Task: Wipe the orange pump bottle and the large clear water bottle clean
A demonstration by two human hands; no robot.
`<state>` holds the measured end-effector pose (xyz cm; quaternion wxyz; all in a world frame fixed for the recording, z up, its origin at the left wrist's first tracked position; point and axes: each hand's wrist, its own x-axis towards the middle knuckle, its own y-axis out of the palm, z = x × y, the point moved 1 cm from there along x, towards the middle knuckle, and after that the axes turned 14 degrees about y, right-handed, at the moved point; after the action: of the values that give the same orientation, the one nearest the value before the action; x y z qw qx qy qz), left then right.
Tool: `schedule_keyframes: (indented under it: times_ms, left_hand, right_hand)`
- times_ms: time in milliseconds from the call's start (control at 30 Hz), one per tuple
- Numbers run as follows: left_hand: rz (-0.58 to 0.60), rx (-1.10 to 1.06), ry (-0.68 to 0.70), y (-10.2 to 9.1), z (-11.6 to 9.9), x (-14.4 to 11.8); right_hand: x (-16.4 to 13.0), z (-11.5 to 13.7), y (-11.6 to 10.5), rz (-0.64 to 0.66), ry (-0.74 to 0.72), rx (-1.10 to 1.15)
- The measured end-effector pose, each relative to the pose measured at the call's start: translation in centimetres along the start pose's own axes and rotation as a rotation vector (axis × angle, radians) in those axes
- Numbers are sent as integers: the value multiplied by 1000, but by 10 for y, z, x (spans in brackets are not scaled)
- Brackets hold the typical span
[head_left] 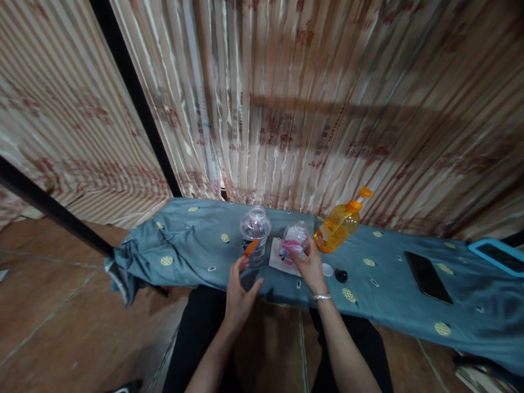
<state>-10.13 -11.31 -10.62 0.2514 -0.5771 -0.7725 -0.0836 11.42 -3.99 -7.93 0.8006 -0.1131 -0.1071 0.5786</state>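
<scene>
My right hand (309,265) is closed around a small clear plastic bottle (301,233) with a pink-and-purple pattern, held over a pale folded cloth or paper (276,256). From the fingertips of my left hand (239,289) sticks out an orange pointed piece (251,248), its exact kind unclear; the thumb stands apart. Just beyond it, a wider clear plastic bottle (257,214) with an open neck stands upright, partly behind the orange piece. Beside my right wrist lie a white round cap (327,269) and a black cap (341,275).
A pump bottle of orange liquid (339,224) leans at the right. Farther right lie a dark phone (428,277) and a blue-framed device (497,256). Grey-blue patterned cloth (151,245) covers the narrow table. Striped curtains (286,109) hang behind, with black poles (135,98) at the left.
</scene>
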Motion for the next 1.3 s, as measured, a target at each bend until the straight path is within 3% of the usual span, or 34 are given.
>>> schedule_keyframes:
  times_ms: [100,233,300,400,667,933,1033,1233,1300]
  left_hand:
    - [-130,99,52,-2,-7,36]
    - [-63,29,-18,14,0,69]
    - [-10,-31,-44,23,6,75]
    - [-31,-9,-73,29,10,78]
    - [-34,-15,-103,22,-3,83]
    - [25,-107,-14,-7,-37,53]
    - [59,-175,-60,-15,-56,34]
    - [289,-470,-219,-5,-89,-3]
    - [354,-568,-223,0,-101,-10]
  right_hand:
    - [-3,-4,0,3,30,12]
    - [-21,-14,-8,-51,88,38]
    - [-37,-20,-15,-90,136,51]
    - [-71,-29,-21,-102,181,103]
    - [-157,-61,-5,94,358,236]
    - [-177,-52,12,198,482,550]
    - [-174,-40,15,293,551,718]
    - [-163,-30,12,674,716,1112]
    - [-161,-34,6,720,736,1127]
